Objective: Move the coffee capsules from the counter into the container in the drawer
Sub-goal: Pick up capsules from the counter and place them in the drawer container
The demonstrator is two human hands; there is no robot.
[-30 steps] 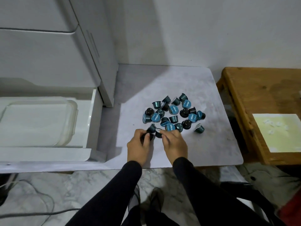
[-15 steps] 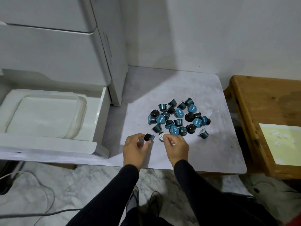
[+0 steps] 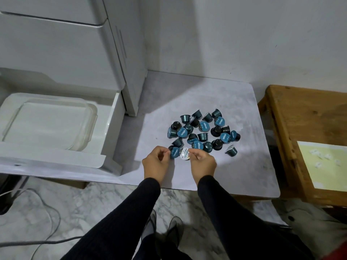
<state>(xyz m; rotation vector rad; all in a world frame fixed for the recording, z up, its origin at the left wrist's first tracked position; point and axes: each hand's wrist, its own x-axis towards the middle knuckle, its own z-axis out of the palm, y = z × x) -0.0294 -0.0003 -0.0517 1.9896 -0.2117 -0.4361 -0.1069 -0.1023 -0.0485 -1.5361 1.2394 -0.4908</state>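
Several dark coffee capsules with blue lids (image 3: 203, 131) lie in a loose pile on the grey counter (image 3: 206, 94). My left hand (image 3: 156, 163) pinches a blue-lidded capsule (image 3: 174, 152) at the pile's near edge. My right hand (image 3: 203, 164) pinches a white-lidded capsule (image 3: 184, 153) just beside it. The two held capsules almost touch. A clear plastic container (image 3: 48, 121) sits in the open white drawer (image 3: 116, 117) to the left, with nothing visible inside it.
A white cabinet (image 3: 75, 44) rises behind the drawer and borders the counter's left side. A wooden table (image 3: 304, 119) with a yellow sheet (image 3: 326, 162) stands to the right. Cables (image 3: 43, 209) lie on the marble floor below.
Both hands drew back a little from the pile toward me, each with a capsule pinched. The camera has also shifted, so the drawer shows more fully.
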